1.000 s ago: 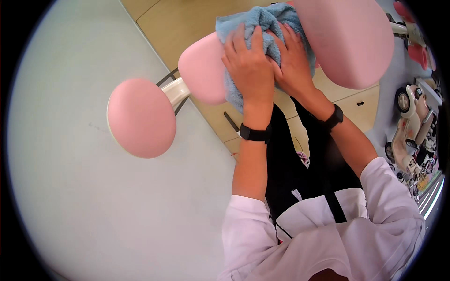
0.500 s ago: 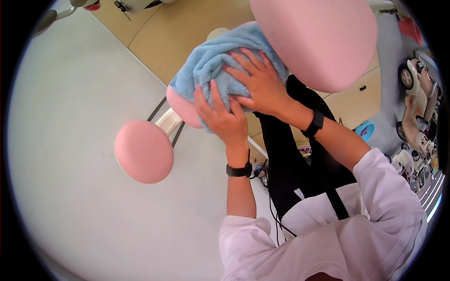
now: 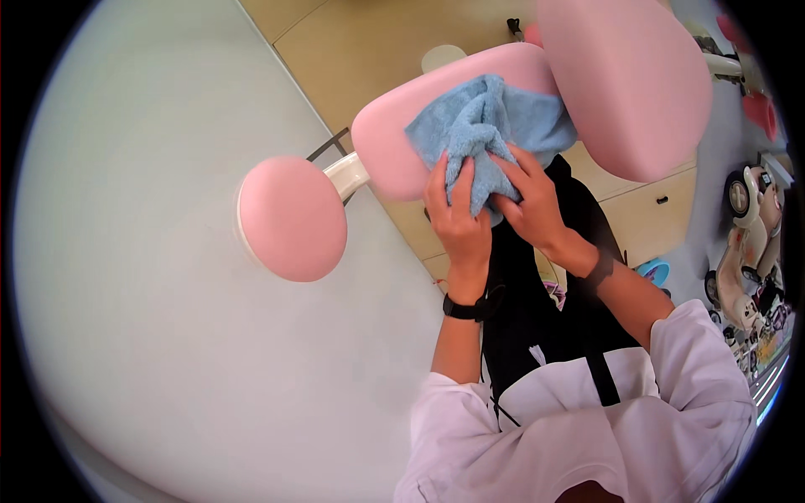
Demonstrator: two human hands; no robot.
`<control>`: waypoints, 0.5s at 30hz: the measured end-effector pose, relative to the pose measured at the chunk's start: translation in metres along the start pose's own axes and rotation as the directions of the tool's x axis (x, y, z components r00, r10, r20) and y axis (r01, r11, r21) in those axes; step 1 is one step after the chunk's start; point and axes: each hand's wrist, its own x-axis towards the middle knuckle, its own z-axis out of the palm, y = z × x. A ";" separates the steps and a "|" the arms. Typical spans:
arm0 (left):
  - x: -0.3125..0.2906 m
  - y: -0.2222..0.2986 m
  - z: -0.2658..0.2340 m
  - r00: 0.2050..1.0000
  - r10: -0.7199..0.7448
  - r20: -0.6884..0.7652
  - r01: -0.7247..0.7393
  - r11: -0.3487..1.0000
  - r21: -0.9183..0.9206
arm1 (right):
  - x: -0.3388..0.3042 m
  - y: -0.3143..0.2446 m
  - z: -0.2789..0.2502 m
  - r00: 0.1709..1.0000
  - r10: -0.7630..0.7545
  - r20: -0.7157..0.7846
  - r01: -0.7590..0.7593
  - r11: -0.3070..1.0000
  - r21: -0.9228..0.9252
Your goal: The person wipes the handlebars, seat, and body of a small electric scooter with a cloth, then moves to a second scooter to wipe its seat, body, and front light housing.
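A light blue cloth [image 3: 486, 126] lies bunched on the pink seat pad [image 3: 394, 142] of a chair. My left hand [image 3: 457, 220] grips the cloth's lower edge, fingers curled over it. My right hand [image 3: 532, 199] pinches the same edge just beside it, at the seat's near rim. Both wrists wear dark bands. A larger pink backrest pad [image 3: 629, 80] stands to the right of the cloth, and a round pink armrest pad [image 3: 292, 216] juts out to the left on a white bracket [image 3: 345, 174].
A pale, rounded table surface [image 3: 168, 335] fills the left. Wooden cabinets with drawers [image 3: 646, 210] lie beyond the chair. Toys and a small ride-on vehicle [image 3: 750, 243] crowd the right edge. My dark apron and white sleeves take up the lower right.
The cloth has been drawn toward the seat's near edge and gathered up. Both hands slid down from flat on the cloth to gripping its lower edge. The view shifted, so the chair sits lower.
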 end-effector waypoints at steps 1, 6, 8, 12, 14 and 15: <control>-0.005 0.004 -0.019 0.998 0.043 -0.038 -0.043 0.999 -0.003 | -0.008 -0.011 -0.003 0.997 0.042 0.058 -0.051 0.984 0.168; 0.002 0.042 -0.129 0.919 0.087 -0.385 0.044 0.947 0.319 | 0.005 -0.108 0.011 0.941 -0.325 -0.090 0.335 0.866 0.371; 0.000 0.004 -0.141 0.818 -0.078 -0.570 0.054 0.997 -0.060 | 0.010 -0.143 0.042 0.928 -0.366 -0.067 0.360 0.835 0.417; 0.027 -0.018 -0.138 0.651 -0.583 -0.487 0.016 0.651 -0.758 | 0.019 -0.164 0.099 0.978 -0.208 0.030 0.169 0.863 0.476; 0.043 -0.019 -0.147 0.685 -0.614 -0.391 0.061 0.584 -0.810 | 0.029 -0.167 0.104 0.974 -0.224 0.000 0.196 0.851 0.488; 0.050 -0.021 -0.152 0.705 -0.617 -0.349 0.084 0.562 -0.823 | 0.033 -0.169 0.107 0.971 -0.236 -0.026 0.216 0.834 0.508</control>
